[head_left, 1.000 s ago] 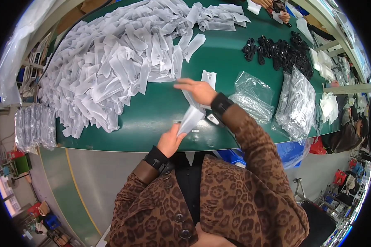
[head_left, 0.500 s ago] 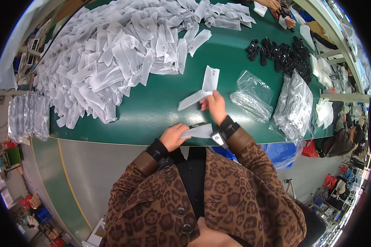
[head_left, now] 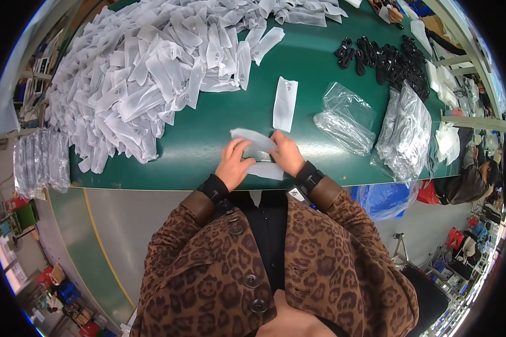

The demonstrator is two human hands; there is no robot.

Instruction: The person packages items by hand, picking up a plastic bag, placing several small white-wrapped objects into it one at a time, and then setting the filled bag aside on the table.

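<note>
The left hand (head_left: 234,163) and the right hand (head_left: 285,153) meet at the near edge of the green table (head_left: 208,135), both closed on a white pouch (head_left: 253,140) held between them. The left fingers curl around its near side with the thumb on top; the right fingers pinch its right end. The pouch is a long flat strip, and its long axis runs across the picture from left to right, its free end pointing left and slightly away from the person, raised a little off the table. Just below the hands a second sheet (head_left: 267,170) lies flat on the table, touching or nearly touching the right hand; whether it is gripped cannot be told. A single pouch (head_left: 285,104) lies by itself just beyond the hands, its long axis pointing away from the person. To the left and far side spreads a big pile of white pouches (head_left: 146,78). To the right lie clear bags (head_left: 348,118), and beyond them a heap of black cables (head_left: 385,59). A stack of packs (head_left: 39,160) sits off the table's left end.
</note>
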